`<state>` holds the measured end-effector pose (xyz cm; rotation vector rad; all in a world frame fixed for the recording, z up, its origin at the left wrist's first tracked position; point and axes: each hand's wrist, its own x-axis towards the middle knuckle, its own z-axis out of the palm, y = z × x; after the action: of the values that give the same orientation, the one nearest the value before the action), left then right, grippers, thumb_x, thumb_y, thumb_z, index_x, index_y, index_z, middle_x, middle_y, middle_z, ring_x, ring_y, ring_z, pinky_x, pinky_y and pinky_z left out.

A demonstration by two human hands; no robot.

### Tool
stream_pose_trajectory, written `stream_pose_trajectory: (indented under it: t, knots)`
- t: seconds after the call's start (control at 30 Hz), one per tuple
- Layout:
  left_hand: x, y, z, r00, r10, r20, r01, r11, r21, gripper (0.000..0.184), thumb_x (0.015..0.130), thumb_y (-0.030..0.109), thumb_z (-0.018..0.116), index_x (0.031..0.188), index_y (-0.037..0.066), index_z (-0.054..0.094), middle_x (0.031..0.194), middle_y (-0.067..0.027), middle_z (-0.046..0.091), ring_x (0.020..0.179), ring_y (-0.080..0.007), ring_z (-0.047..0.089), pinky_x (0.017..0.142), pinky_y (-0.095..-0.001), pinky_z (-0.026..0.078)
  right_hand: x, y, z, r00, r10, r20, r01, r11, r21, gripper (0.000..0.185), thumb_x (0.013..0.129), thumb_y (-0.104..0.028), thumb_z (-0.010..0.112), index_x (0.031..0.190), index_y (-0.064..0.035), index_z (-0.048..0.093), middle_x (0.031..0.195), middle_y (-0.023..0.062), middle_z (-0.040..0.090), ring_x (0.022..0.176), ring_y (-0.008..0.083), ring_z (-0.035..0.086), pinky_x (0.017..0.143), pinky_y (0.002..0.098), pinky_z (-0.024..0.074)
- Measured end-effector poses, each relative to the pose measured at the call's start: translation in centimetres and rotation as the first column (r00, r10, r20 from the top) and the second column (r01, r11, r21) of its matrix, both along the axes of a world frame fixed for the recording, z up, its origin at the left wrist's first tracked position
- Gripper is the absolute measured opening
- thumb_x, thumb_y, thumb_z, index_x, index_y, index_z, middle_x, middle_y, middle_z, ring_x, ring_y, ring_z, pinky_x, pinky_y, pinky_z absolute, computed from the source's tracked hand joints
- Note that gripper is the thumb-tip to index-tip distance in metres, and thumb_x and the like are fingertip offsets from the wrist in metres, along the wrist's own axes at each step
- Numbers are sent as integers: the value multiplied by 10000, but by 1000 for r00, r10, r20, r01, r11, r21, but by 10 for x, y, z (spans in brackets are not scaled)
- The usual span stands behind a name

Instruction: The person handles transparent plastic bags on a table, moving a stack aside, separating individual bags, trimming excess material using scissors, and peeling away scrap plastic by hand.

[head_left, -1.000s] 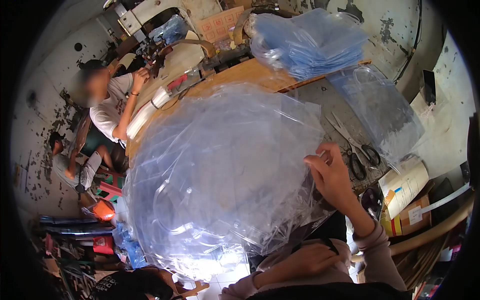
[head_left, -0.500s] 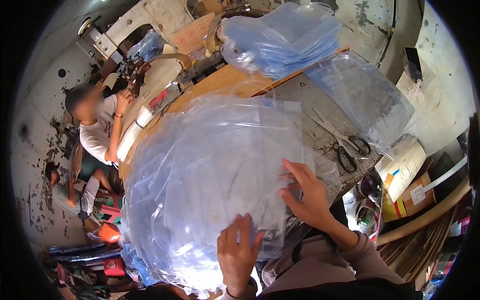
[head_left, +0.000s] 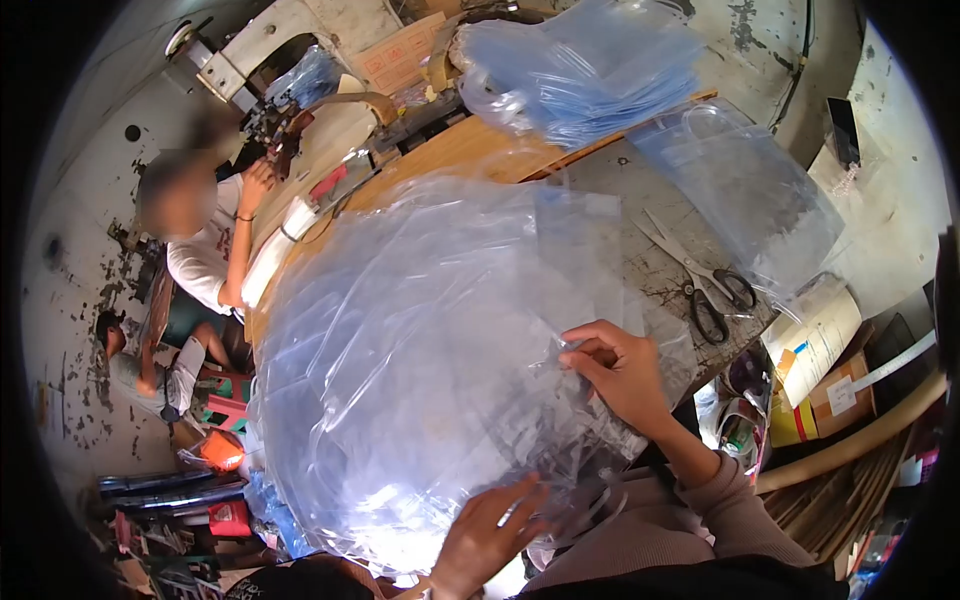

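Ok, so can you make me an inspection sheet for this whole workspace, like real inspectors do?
Surface: table, its grey part scratched.
Job's things: clear plastic, heaped in overlapping layers.
Clutter: scissors lie on the table; blue stack farther back.
Hands: left hand at the plastic's near edge, fingers spread, blurred; right hand over the plastic, thumb close to the fingers, grip unclear.
Cables: dark cord on the wall, upper right.
Surroundings: person in white at the left, another person below in the picture; wall peeling.
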<state>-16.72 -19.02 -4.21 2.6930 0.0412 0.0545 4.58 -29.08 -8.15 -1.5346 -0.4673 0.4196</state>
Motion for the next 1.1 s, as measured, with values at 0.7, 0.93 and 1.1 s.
stream_pose_trajectory:
  t: [0.7, 0.93, 1.1]
  knots:
    - [182, 68, -2, 786, -607, 119, 614, 788, -41, 126, 806, 214, 644, 891, 130, 604, 845, -7, 483, 841, -170, 498, 741, -328, 355, -9, -42, -4, 971, 130, -200, -109, 988, 112, 327, 767, 149, 577, 1062, 24, 513, 1005, 76, 564, 939, 138, 585, 822, 247, 505]
    - [179, 70, -10, 791, -576, 206, 608, 777, -162, 70, 816, 220, 640, 868, 177, 623, 820, 13, 474, 834, -152, 482, 764, -327, 313, -2, -50, 7, 969, 234, -81, -242, 965, -98, 304, 766, 55, 653, 1050, -5, 567, 916, 55, 584, 795, 109, 589, 689, 234, 499]
    - [181, 70, -9, 791, -578, 200, 611, 752, -246, 63, 839, 222, 608, 825, 161, 603, 836, 25, 506, 839, -155, 497, 801, -338, 321, -8, -72, 12, 952, 301, -55, -306, 931, -201, 219, 789, 35, 640, 1005, 6, 639, 881, 56, 597, 779, 81, 569, 662, 219, 471]
